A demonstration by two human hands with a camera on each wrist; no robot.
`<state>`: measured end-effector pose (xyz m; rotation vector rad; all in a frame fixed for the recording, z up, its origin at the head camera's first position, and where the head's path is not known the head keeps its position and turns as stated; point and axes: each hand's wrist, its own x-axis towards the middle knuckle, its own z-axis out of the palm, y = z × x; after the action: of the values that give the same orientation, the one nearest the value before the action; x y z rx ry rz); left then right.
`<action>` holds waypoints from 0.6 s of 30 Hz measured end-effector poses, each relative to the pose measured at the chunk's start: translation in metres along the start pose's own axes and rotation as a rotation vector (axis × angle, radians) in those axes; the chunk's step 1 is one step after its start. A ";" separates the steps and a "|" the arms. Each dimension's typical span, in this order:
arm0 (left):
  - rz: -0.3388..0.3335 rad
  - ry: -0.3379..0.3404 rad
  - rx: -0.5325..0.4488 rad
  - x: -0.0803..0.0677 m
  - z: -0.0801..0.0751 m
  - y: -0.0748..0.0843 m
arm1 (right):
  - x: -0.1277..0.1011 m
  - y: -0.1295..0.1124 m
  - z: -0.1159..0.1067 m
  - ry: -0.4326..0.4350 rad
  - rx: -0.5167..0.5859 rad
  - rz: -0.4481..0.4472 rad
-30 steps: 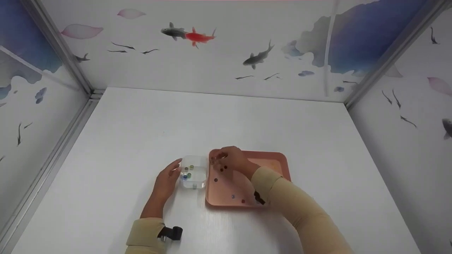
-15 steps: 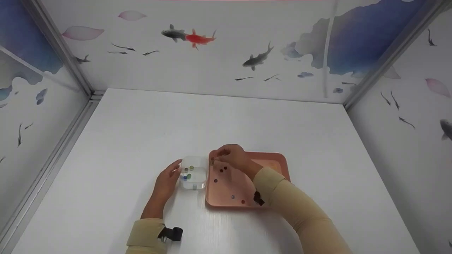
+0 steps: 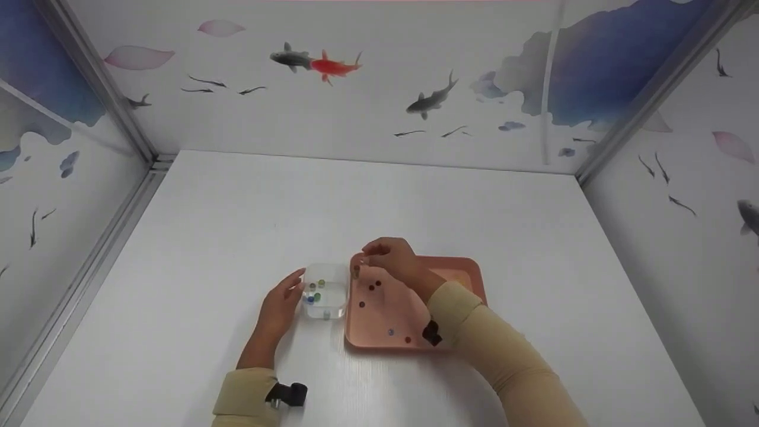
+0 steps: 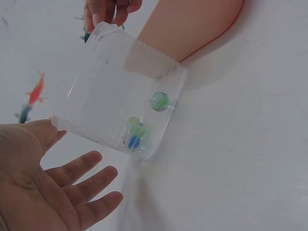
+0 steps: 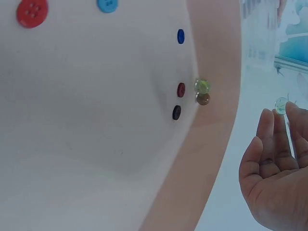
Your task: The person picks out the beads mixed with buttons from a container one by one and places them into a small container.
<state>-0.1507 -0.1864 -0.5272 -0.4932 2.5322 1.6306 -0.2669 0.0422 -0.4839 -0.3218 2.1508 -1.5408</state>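
My right hand point(image 3: 394, 260) is over the far left corner of the pink tray point(image 3: 415, 339). Its thumb and a finger pinch a clear glass marble point(image 5: 281, 105). A green marble point(image 5: 202, 86) and a brownish round thing point(image 5: 203, 99) lie at the tray's wall. To the tray's left stands a clear plastic box point(image 3: 326, 309); several marbles lie inside, among them a green one point(image 4: 160, 101) and a blue one point(image 4: 134, 141). My left hand point(image 3: 283, 302) is at the box's left side, its fingers spread and fairly straight, fingertips right at the wall.
Several buttons lie scattered in the tray, including a red one point(image 5: 32, 12), a light blue one point(image 5: 107, 5), a dark blue one point(image 5: 181, 36) and a black one point(image 5: 177, 112). Walls point(image 3: 367, 118) printed with fish enclose the white table point(image 3: 255, 201).
My right hand has lifted from the tray's far left corner and shifted slightly away, a marble now between its fingertips. The left hand and the box stay in place.
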 end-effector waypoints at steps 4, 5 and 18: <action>0.007 -0.003 -0.002 0.000 0.000 0.000 | -0.003 -0.004 -0.001 0.003 0.039 -0.017; 0.010 -0.003 -0.002 0.000 0.000 0.000 | -0.004 -0.005 -0.001 0.012 0.027 -0.033; 0.037 0.005 -0.012 -0.002 -0.001 0.001 | -0.008 -0.015 0.002 0.072 -0.018 -0.147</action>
<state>-0.1494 -0.1864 -0.5250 -0.4546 2.5518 1.6602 -0.2605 0.0392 -0.4682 -0.4464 2.2412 -1.6368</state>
